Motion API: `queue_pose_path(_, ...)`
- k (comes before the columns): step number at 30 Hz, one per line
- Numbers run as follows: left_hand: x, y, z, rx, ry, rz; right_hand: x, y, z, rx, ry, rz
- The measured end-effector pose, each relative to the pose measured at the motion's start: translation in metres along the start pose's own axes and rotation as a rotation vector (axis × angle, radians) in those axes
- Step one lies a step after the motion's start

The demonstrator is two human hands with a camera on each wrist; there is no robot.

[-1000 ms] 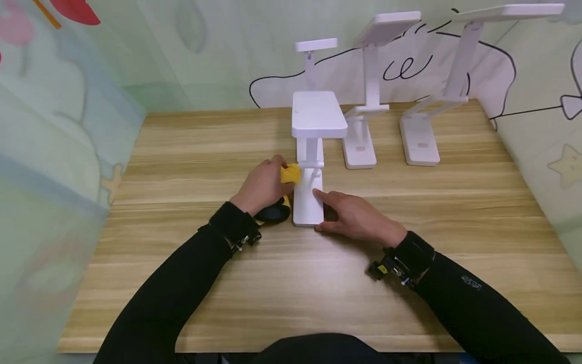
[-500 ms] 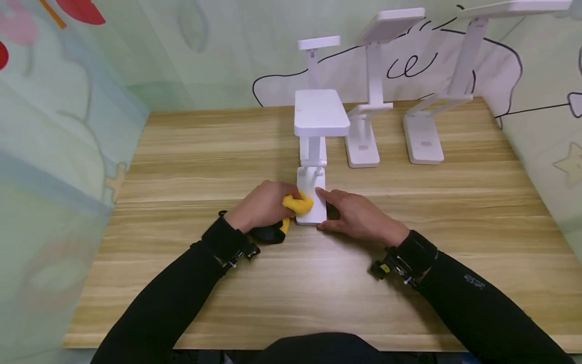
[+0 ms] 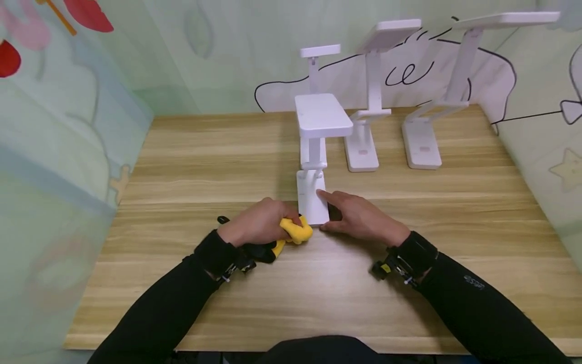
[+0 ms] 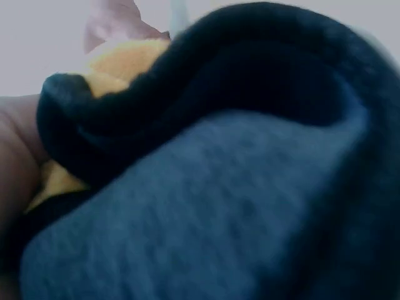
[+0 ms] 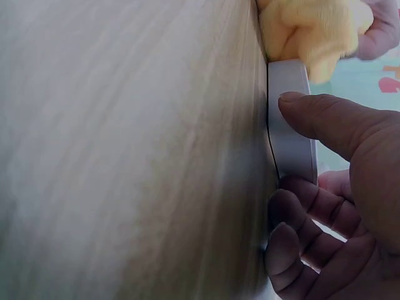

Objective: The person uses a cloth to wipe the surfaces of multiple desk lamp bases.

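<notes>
A white desk lamp stands nearest me at the middle of the table, its flat head tilted over its base. My left hand grips a yellow and dark grey cloth, whose yellow bunch lies at the base's front left corner. In the left wrist view the grey side of the cloth fills most of the picture. My right hand holds the base from the right. The right wrist view has its thumb on the front edge of the lamp base, with the other fingers curled at the side.
Behind the near lamp stands another white lamp, partly hidden by it. Two more lamps stand to the right, a middle one and a far-right one. Patterned wall coverings border the wooden table at the back and sides.
My left hand has drawn the cloth toward me, from the left side of the lamp base over its top to the front edge. The right hand stays on the base.
</notes>
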State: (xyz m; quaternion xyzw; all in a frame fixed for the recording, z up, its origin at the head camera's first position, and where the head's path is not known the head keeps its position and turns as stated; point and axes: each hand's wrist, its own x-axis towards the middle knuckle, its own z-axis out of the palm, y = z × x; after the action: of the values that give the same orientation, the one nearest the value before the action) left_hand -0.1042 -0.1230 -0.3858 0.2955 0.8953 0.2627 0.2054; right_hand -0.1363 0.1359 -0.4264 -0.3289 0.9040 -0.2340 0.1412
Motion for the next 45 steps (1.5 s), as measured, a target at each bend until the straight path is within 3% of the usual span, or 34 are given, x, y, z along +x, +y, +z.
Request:
queue_pose_path(7,-0.007,0.006,0.003,-0.029,-0.103,0.110,0.006,-0.003,0.001,-0.010,-0.009,-0.006)
queue_pose_path(10,-0.010,0.007,0.000,-0.052,-0.084,0.109,0.007,-0.005,0.001,-0.003,-0.020,-0.004)
queue_pose_path(13,-0.011,0.007,-0.005,-0.108,0.030,0.070,0.007,-0.005,0.001,0.004,-0.028,-0.003)
queue_pose_path(17,-0.009,0.006,-0.010,-0.241,0.273,-0.036,0.004,-0.002,0.001,0.047,0.000,0.016)
queue_pose_path(21,-0.003,0.007,-0.009,-0.465,0.471,-0.154,-0.004,-0.001,0.001,0.136,0.141,0.030)
queue_pose_path(23,0.000,0.009,-0.005,-0.559,0.534,-0.179,-0.007,-0.004,0.001,0.208,0.244,0.034)
queue_pose_path(26,0.006,0.012,0.003,-0.595,0.605,-0.181,-0.011,-0.016,0.004,0.350,0.372,0.046)
queue_pose_path(31,0.013,0.031,0.019,-0.552,0.688,-0.218,-0.017,-0.047,0.011,0.522,0.422,0.079)
queue_pose_path(36,0.017,0.055,0.032,-0.566,0.709,-0.184,-0.022,-0.061,0.020,0.493,0.449,0.069)
queue_pose_path(41,0.018,0.066,0.040,-0.543,0.628,-0.048,-0.027,-0.054,0.030,0.370,0.633,0.067)
queue_pose_path(45,0.020,0.062,0.042,-0.534,0.550,0.030,-0.033,-0.044,0.026,0.326,0.749,0.117)
